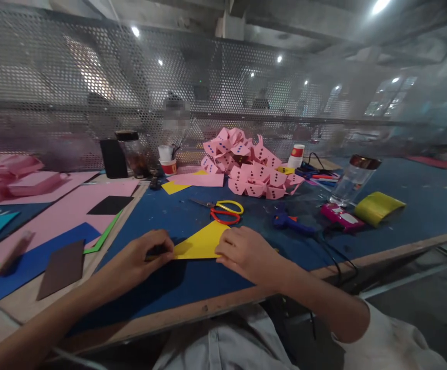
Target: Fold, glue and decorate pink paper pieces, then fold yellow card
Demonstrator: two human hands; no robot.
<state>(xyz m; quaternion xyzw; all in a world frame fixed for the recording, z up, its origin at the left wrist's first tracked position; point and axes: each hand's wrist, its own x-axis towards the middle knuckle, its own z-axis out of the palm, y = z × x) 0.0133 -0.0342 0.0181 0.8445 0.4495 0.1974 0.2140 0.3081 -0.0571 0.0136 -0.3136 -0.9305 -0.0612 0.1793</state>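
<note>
A sheet of yellow paper [198, 243] is held between my two hands, low over the blue table top [138, 298] near its front edge. Its near edge is straight and one corner points away from me. My left hand [152, 252] pinches the left corner between thumb and fingers. My right hand [248, 252] is closed over the right part, hiding that end. Just beyond the paper lie scissors [225, 211] with one red and one yellow handle loop. To the right of my right hand rests a blue glue gun [293, 222] with a dark cable.
A heap of pink folded paper pieces [250, 164] with dots stands at the back. Coloured sheets [63, 267] lie on the left. A glass jar [354, 180], a pink object [341, 217] and a yellow curved piece [379, 208] are on the right. Perforated metal panels [216, 77] rise behind.
</note>
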